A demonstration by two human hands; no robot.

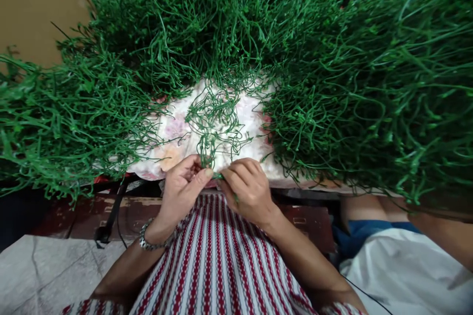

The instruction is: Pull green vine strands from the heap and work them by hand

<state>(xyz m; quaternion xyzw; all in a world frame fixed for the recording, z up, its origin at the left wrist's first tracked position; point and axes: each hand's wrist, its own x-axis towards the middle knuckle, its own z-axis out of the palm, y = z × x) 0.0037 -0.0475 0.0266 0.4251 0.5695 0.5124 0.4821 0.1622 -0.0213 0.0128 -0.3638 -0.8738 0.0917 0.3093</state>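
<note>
At the front edge of the table, my left hand (184,183) has its thumb and fingers closed around the lower ends of a small bunch of thin green stems (207,150). My right hand (249,189) sits just to the right, its curled fingers pinching the same stem ends, with bits of green showing between the two hands. The bunch spreads away from me over a floral cloth (173,128). Some fingertips are hidden behind the hands. Whether the stems are plastic or real I cannot tell.
Tangled heaps of similar green stems lie left (66,123), at the back (221,15) and right (369,108). A tan panel (37,5) stands at far left. Another person's arm (443,236) is at lower right. A dark red wooden bench (84,216) shows below the table.
</note>
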